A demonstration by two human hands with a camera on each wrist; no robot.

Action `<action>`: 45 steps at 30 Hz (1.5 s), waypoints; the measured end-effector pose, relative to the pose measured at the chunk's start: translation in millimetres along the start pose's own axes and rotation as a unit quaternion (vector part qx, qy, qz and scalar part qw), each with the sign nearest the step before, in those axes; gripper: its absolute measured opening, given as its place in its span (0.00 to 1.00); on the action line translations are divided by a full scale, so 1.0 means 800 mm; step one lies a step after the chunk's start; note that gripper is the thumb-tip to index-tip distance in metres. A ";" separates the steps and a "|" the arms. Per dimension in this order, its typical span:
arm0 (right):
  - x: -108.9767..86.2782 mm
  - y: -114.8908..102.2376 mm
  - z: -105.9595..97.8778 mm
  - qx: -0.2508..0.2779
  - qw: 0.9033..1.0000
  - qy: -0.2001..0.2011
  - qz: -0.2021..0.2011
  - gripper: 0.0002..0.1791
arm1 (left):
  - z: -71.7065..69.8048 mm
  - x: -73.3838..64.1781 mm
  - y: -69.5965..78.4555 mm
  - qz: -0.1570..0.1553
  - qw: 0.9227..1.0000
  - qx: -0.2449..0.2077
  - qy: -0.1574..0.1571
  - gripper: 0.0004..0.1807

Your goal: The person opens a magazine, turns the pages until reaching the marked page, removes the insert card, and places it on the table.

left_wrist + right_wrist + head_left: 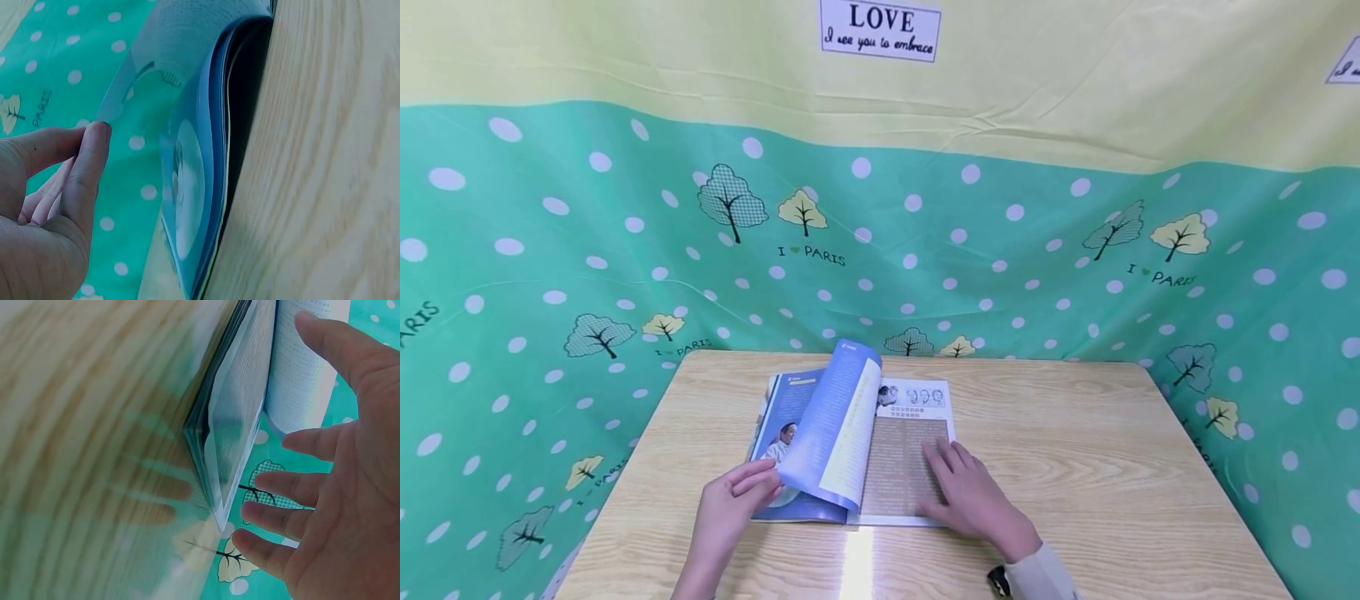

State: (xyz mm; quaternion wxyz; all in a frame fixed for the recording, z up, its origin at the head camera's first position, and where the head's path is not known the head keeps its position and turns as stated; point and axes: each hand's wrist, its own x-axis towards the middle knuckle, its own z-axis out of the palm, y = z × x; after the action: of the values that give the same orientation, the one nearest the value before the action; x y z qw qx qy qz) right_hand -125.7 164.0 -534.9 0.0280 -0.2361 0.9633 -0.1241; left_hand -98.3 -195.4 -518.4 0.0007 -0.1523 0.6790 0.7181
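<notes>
An open magazine (891,475) lies on the wooden table, with text and small portraits on its right page. One blue-and-white page (831,425) stands lifted and curved over the left half, where a picture of a person in white shows. My left hand (733,500) pinches the lower corner of that page between thumb and fingers; the left wrist view shows the thin sheet (125,87) at the fingertips. Over the right page's outer edge is my right hand (973,496), its fingers spread. In the right wrist view nothing is in its palm (356,506).
The light wooden table (1067,442) extends to both sides of the magazine. A green and yellow printed cloth (910,217) hangs behind it and along both sides. A bright strip of light (856,562) reflects off the table's near part.
</notes>
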 end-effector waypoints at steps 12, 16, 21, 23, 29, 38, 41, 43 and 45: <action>-0.009 0.010 -0.001 0.027 0.999 -0.038 -0.006 0.59 | -0.028 -0.002 -0.008 -0.031 0.999 0.004 0.026 0.25; -0.010 0.011 -0.003 0.028 0.998 -0.055 -0.001 0.59 | -0.040 -0.002 -0.012 -0.041 0.998 0.025 0.041 0.24; -0.011 0.013 -0.002 0.026 0.998 -0.056 -0.006 0.57 | -0.050 -0.002 -0.019 -0.051 0.996 0.050 0.056 0.24; -0.011 0.014 -0.001 0.026 0.998 -0.054 -0.009 0.56 | -0.053 -0.002 -0.021 -0.055 0.995 0.055 0.059 0.24; -0.013 0.016 0.001 0.027 0.998 -0.055 -0.007 0.54 | -0.061 -0.001 -0.027 -0.060 0.993 0.078 0.059 0.24; -0.018 0.017 -0.008 0.077 0.995 -0.065 0.001 0.47 | -0.070 -0.002 -0.034 -0.069 0.988 0.119 0.065 0.24; -0.020 0.019 -0.009 0.096 0.993 -0.063 0.000 0.45 | -0.073 -0.003 -0.037 -0.073 0.988 0.117 0.067 0.25; -0.021 0.021 -0.010 0.111 0.992 -0.063 0.000 0.43 | -0.074 -0.003 -0.038 -0.077 0.988 0.114 0.068 0.25; -0.022 0.023 -0.011 0.128 0.990 -0.059 0.001 0.42 | -0.075 -0.003 -0.039 -0.080 0.987 0.117 0.070 0.24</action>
State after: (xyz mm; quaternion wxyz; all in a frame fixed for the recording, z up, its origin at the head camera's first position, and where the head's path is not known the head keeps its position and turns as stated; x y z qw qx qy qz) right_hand -119.3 190.1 -530.8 0.1150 -0.2365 0.9365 -0.2320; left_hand -76.2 -250.6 -550.3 0.0284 -0.2548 0.7424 0.6189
